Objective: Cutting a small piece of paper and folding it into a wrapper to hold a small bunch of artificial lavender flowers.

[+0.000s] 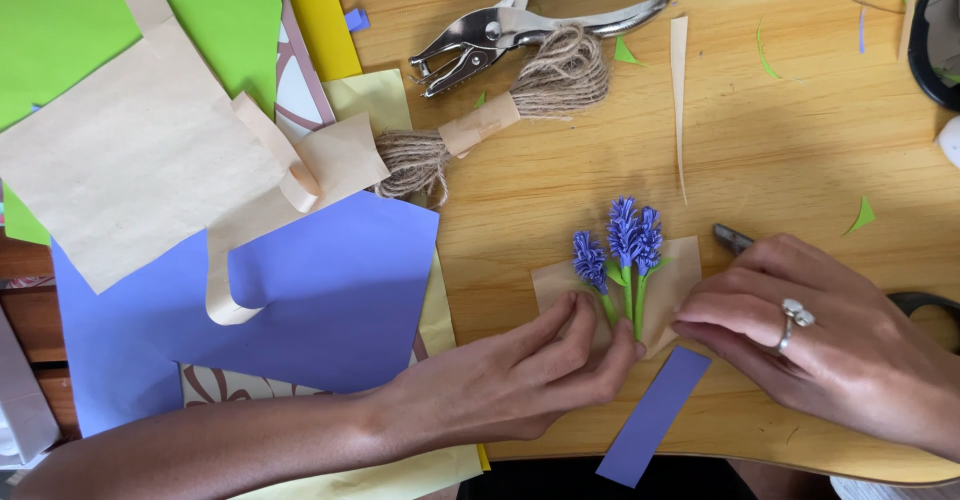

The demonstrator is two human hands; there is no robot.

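Three purple paper flowers [622, 242] with green stems lie on a small tan paper piece [678, 272] on the wooden table [780, 140]. My left hand [520, 375] pinches the lower left of that tan paper beside the stems. My right hand [810, 335], with a ring on one finger, presses the paper's right edge with its fingertips. A purple paper strip [652, 415] lies just below both hands at the table's front edge.
A skein of jute twine [500, 115] and a metal hole punch [520, 28] lie at the back. Tan, purple, green and yellow paper sheets [300, 290] cover the left side. Scissors [735, 240] poke out behind my right hand. Paper scraps are scattered at right.
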